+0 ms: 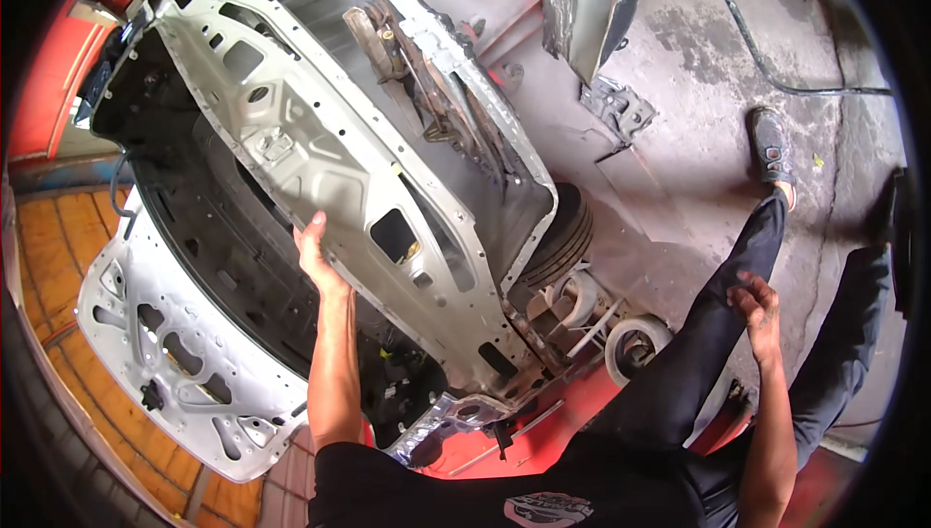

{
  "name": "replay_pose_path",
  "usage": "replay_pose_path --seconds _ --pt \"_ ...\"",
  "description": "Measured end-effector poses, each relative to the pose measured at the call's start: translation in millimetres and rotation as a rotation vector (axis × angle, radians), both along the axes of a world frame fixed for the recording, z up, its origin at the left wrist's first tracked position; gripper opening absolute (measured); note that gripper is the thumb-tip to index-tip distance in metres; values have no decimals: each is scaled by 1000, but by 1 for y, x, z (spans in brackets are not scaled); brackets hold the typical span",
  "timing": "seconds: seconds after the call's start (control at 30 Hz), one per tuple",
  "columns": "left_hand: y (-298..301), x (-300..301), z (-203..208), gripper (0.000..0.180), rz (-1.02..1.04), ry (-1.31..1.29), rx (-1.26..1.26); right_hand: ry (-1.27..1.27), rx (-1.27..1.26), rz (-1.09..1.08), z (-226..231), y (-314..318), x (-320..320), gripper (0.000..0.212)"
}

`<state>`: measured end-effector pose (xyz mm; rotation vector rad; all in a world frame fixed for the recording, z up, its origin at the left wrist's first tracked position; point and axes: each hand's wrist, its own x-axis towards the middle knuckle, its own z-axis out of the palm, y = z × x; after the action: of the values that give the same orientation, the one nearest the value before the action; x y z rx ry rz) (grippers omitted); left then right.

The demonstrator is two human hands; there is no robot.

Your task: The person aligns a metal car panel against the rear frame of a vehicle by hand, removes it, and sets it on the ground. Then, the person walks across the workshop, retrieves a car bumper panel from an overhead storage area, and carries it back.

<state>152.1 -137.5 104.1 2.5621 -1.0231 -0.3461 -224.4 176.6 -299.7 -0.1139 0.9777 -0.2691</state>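
My left hand [315, 255] is closed on the near edge of a large beige stamped car body panel [325, 179], thumb up along the edge and the other fingers mostly hidden. Large cutouts and a row of small holes run along the panel, which stands between a dark cavity and a grey sheet-metal section with a pale flange [504, 121]. At the right, my right hand [754, 307] hovers over or rests against my dark-trousered leg. Its fingers are curled together, and whatever they hold, if anything, is hidden.
A silver car lid or door shell [184, 353] lies at the left over orange-brown boards [63, 237]. A tyre [567, 242] and suspension parts [635, 339] sit beside the body. On the concrete floor are a metal bracket [621, 111] and a dark hose [752, 48].
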Motion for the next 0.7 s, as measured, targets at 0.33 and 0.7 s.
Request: replay_pose_path --seconds 0.33,0.7 --pt "13 14 7 41 46 58 -93 14 93 -82 -13 -9 14 64" --pt "13 15 5 33 -42 65 -44 19 155 -138 -23 -10 20 54"
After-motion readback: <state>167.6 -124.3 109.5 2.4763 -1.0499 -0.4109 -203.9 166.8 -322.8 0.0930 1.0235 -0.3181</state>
